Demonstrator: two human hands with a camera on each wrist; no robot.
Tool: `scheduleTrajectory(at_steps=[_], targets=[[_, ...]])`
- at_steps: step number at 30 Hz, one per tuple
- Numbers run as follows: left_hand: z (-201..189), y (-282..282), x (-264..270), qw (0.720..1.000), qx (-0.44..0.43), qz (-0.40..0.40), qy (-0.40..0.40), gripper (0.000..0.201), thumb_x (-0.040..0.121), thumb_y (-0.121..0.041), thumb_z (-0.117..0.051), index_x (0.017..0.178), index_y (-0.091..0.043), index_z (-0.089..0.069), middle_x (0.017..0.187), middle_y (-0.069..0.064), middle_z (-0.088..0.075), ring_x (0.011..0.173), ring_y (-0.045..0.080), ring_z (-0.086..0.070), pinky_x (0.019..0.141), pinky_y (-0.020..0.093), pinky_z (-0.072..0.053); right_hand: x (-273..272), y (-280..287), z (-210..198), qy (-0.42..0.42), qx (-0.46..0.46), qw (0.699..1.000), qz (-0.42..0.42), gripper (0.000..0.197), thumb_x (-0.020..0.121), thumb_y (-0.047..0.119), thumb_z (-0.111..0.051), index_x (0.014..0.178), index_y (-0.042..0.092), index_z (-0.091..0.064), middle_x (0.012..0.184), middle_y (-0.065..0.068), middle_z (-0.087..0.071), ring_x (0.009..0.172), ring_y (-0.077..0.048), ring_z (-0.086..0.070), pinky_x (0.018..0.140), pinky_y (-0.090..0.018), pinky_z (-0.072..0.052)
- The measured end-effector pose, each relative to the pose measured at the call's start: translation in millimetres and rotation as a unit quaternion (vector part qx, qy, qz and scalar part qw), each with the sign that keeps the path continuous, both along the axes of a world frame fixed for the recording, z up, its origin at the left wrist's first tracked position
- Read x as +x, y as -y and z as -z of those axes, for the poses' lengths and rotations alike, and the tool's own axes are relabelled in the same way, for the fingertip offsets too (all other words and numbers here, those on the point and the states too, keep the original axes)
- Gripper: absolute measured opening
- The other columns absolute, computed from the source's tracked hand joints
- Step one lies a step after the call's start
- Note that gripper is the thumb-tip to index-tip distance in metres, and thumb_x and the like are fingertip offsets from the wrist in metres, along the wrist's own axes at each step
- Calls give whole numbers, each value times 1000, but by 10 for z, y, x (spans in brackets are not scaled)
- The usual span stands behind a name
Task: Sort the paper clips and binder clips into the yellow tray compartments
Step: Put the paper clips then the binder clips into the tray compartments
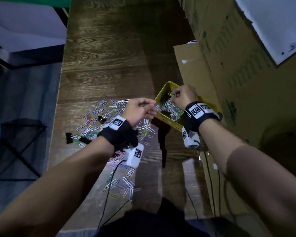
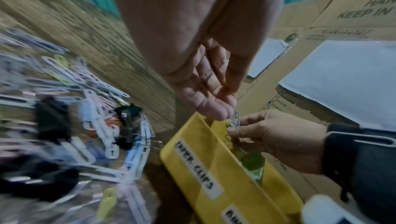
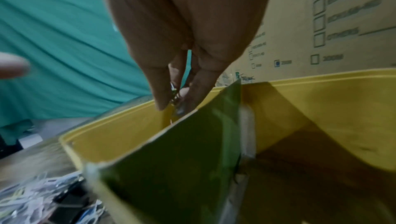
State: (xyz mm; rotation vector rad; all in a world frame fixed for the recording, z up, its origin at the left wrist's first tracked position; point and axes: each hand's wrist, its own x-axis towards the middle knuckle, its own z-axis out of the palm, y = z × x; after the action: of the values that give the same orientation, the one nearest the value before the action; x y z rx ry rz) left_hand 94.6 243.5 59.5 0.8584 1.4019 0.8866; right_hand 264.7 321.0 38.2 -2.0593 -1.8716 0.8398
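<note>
The yellow tray [image 1: 167,120] stands on the table's right side, split by a green divider [image 3: 182,160]. Its front wall carries a "PAPER CLIPS" label [image 2: 196,165]. Several paper clips [image 1: 169,108] lie in the near compartment. My right hand [image 1: 174,95] hovers over the tray and pinches a few linked paper clips [image 2: 233,122] between thumb and fingers. My left hand [image 1: 151,108] hangs at the tray's left rim with loosely bent fingers [image 2: 214,109] close to those clips, and its palm holds nothing I can see. Loose coloured paper clips [image 1: 99,110] and black binder clips [image 1: 68,135] litter the table.
Cardboard boxes [image 1: 229,65] wall in the table's right side, right behind the tray. More paper clips [image 1: 125,183] lie near the front edge, crossed by black cables [image 1: 108,194]. The table's left edge [image 1: 57,117] drops off beside a black wire rack [image 1: 20,142].
</note>
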Motion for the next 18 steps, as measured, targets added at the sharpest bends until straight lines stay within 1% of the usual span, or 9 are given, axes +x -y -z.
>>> scheduleTrajectory(at_steps=[2,5,6,8,10,11,12,15,18], targets=[[-13,261,-212,999,-16,28,-32,8,88,-1,-58,92,-3,-64,75,10,-67,60,15,-63,54,24,-54,-42,-4,34,24,-18,999,-28,26,78,23,-75,101,13,-70,110,-11,-68,100,-26,-63,88,-28,-49],[97,724,-615,984,-44,131,-110,11,89,-6,-58,95,0,-64,71,8,-67,57,12,-62,52,25,-51,-70,62,28,35,-30,996,-75,48,77,19,-76,121,11,-61,123,-8,-63,111,-24,-59,99,-35,-46],[167,890,-760,973,-43,173,-148,10,89,-10,-59,93,-3,-66,71,8,-68,58,16,-63,54,28,-51,-74,100,23,34,-23,996,-77,51,76,17,-77,123,11,-60,119,-7,-65,108,-22,-60,99,-36,-46],[324,1209,-1028,941,-21,245,-234,9,88,-16,-62,87,-11,-70,75,7,-72,64,23,-66,59,31,-55,-71,191,12,12,-11,999,-45,47,76,15,-77,121,13,-62,93,-5,-67,89,-19,-63,88,-37,-53],[486,1540,-1240,905,-4,278,-321,11,87,-16,-62,92,-17,-71,85,0,-72,71,16,-65,67,16,-51,-84,333,-20,-25,10,1000,-5,37,79,14,-73,115,13,-64,75,-1,-62,71,-15,-60,73,-31,-55],[564,1707,-1321,894,6,276,-353,15,85,-14,-62,97,-17,-71,91,0,-70,74,11,-62,70,10,-46,-110,440,-64,-40,29,999,-2,32,82,14,-71,113,13,-64,72,0,-61,66,-12,-58,71,-28,-54],[665,1866,-1390,888,18,268,-375,21,83,-13,-62,102,-18,-69,96,0,-68,78,10,-60,74,12,-46,-149,575,-117,-50,54,997,-7,28,83,15,-68,111,13,-65,72,2,-62,63,-9,-57,70,-26,-53],[916,2216,-1433,881,36,255,-397,45,80,-12,-60,125,-16,-54,116,6,-55,102,21,-57,93,35,-48,-337,1114,-247,-70,82,991,-77,19,85,22,-68,103,16,-68,86,2,-65,73,-8,-59,71,-23,-52],[992,2339,-1293,834,64,303,-456,57,82,-5,-53,137,-15,-41,133,5,-43,120,23,-42,104,36,-39,-575,1730,-151,-65,-18,978,-198,16,87,27,-64,98,16,-68,98,-1,-67,84,-11,-59,72,-19,-50]])
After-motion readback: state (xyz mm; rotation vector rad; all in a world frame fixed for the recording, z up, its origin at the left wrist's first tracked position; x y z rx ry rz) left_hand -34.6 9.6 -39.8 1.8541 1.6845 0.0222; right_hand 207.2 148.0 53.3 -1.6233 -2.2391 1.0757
